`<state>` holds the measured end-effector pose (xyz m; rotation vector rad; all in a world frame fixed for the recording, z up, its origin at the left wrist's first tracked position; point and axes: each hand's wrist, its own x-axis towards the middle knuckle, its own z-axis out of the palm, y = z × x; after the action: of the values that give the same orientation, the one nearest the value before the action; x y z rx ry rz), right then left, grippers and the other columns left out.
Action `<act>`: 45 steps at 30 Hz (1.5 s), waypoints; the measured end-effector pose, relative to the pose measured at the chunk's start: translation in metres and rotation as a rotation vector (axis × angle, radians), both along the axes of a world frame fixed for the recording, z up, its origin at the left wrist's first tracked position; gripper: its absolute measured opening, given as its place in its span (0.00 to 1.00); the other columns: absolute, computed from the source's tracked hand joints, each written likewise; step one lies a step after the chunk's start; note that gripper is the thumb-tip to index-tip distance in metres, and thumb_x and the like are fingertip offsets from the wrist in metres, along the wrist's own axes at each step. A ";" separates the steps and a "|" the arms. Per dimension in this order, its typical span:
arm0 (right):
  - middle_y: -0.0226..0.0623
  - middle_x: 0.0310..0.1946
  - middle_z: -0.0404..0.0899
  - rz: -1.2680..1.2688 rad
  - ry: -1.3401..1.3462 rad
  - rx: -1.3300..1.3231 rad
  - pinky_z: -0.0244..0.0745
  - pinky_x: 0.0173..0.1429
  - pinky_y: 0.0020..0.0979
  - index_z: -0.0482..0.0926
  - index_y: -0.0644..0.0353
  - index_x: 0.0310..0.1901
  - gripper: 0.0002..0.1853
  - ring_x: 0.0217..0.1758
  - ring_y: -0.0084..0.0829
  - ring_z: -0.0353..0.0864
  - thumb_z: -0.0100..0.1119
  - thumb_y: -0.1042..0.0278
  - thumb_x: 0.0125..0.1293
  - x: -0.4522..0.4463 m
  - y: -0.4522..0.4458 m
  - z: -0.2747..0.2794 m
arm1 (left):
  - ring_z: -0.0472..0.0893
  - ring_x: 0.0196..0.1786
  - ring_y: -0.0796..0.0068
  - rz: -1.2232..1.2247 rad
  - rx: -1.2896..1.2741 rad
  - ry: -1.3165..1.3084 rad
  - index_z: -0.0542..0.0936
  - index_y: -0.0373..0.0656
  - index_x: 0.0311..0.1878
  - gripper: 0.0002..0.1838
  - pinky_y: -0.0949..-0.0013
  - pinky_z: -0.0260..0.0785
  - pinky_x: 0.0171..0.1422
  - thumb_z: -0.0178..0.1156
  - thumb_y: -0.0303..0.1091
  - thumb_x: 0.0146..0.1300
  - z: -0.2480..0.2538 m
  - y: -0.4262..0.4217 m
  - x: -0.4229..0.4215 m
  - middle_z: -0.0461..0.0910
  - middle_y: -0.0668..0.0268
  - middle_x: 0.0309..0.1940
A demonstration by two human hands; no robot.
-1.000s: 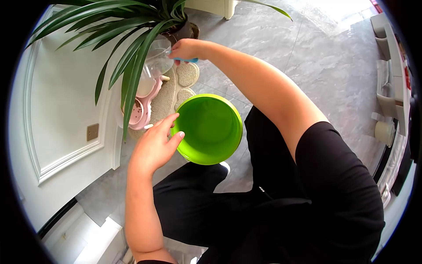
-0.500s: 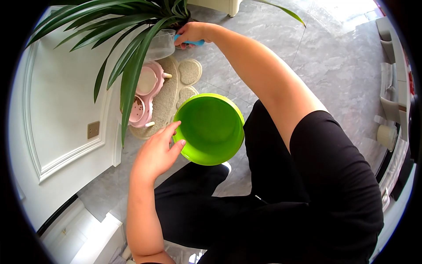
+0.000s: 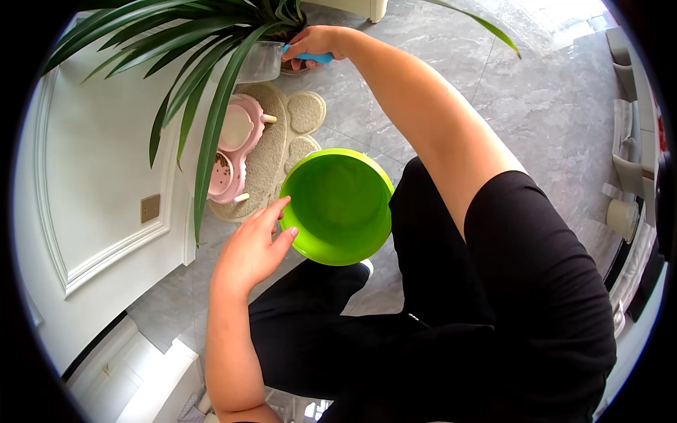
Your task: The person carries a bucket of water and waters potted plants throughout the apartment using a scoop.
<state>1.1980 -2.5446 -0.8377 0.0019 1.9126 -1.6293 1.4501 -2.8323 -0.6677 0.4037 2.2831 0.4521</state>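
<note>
My right hand (image 3: 310, 48) is wrapped round the blue handle of a clear plastic scoop (image 3: 259, 62), under the leaves of a potted plant (image 3: 218, 77). The scoop's far side is partly hidden by a long leaf, so its contents cannot be made out. A bright green bucket (image 3: 338, 208) stands between my legs, and no water or object can be made out inside it. My left hand (image 3: 255, 247) is at the bucket's left rim, fingers apart, with the fingertips and thumb close to or touching the edge.
A pink double pet bowl stand (image 3: 243, 134), one bowl holding brown bits, sits on a beige paw-shaped mat (image 3: 264, 151). A white panelled door or wall (image 3: 106, 176) with a socket (image 3: 150, 208) is at the left. Grey tiles (image 3: 451, 53) extend to the right.
My right hand has risen slightly, lifting the scoop a little towards the plant's base. Some leaves have shifted. My left hand and the bucket have barely moved.
</note>
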 end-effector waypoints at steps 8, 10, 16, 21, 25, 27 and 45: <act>0.25 0.37 0.85 0.004 -0.070 -0.053 0.68 0.31 0.23 0.87 0.49 0.51 0.16 0.24 0.16 0.71 0.71 0.53 0.66 -0.008 0.010 0.007 | 0.87 0.52 0.62 0.016 -0.002 -0.010 0.71 0.40 0.74 0.30 0.59 0.76 0.60 0.62 0.35 0.70 0.003 0.001 -0.002 0.81 0.51 0.60; 0.26 0.37 0.85 -0.004 -0.076 -0.057 0.68 0.31 0.23 0.87 0.50 0.52 0.16 0.24 0.16 0.71 0.70 0.54 0.67 -0.009 0.011 0.007 | 0.87 0.52 0.62 0.018 -0.001 -0.010 0.71 0.40 0.74 0.30 0.59 0.76 0.61 0.62 0.36 0.70 0.003 0.001 -0.002 0.81 0.52 0.60; 0.27 0.38 0.85 -0.007 -0.124 -0.117 0.68 0.30 0.23 0.85 0.52 0.55 0.16 0.23 0.15 0.70 0.67 0.57 0.70 -0.015 0.012 0.001 | 0.87 0.52 0.61 0.022 -0.006 -0.009 0.71 0.41 0.74 0.30 0.58 0.76 0.61 0.62 0.36 0.70 0.004 0.001 -0.002 0.81 0.52 0.60; 0.27 0.39 0.85 0.005 -0.137 -0.145 0.68 0.29 0.23 0.85 0.53 0.56 0.16 0.22 0.15 0.70 0.67 0.57 0.71 -0.016 0.013 0.000 | 0.86 0.53 0.60 0.020 -0.003 -0.001 0.71 0.41 0.74 0.30 0.58 0.76 0.61 0.62 0.36 0.70 0.005 0.004 -0.003 0.82 0.52 0.60; 0.28 0.39 0.85 -0.007 -0.144 -0.152 0.67 0.28 0.23 0.85 0.54 0.56 0.16 0.22 0.15 0.70 0.66 0.58 0.72 -0.016 0.012 0.001 | 0.86 0.53 0.61 0.019 -0.011 0.003 0.71 0.41 0.74 0.30 0.58 0.76 0.62 0.62 0.36 0.70 0.005 0.004 -0.002 0.82 0.52 0.60; 0.28 0.39 0.85 -0.002 -0.144 -0.159 0.67 0.28 0.22 0.85 0.54 0.56 0.16 0.22 0.15 0.70 0.66 0.58 0.72 -0.017 0.012 0.000 | 0.86 0.54 0.61 0.028 -0.016 -0.010 0.71 0.41 0.74 0.30 0.58 0.76 0.62 0.63 0.36 0.70 0.006 0.005 -0.003 0.82 0.52 0.60; 0.26 0.41 0.85 0.008 -0.180 -0.169 0.68 0.28 0.21 0.84 0.52 0.59 0.17 0.23 0.14 0.71 0.64 0.56 0.74 -0.023 0.011 0.002 | 0.86 0.53 0.61 0.040 -0.014 0.000 0.71 0.42 0.74 0.30 0.59 0.76 0.61 0.62 0.36 0.70 0.005 0.000 -0.006 0.81 0.53 0.60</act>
<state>1.1747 -2.5333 -0.8358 0.0695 1.6356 -1.7198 1.4440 -2.8320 -0.6631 0.3516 2.2967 0.4553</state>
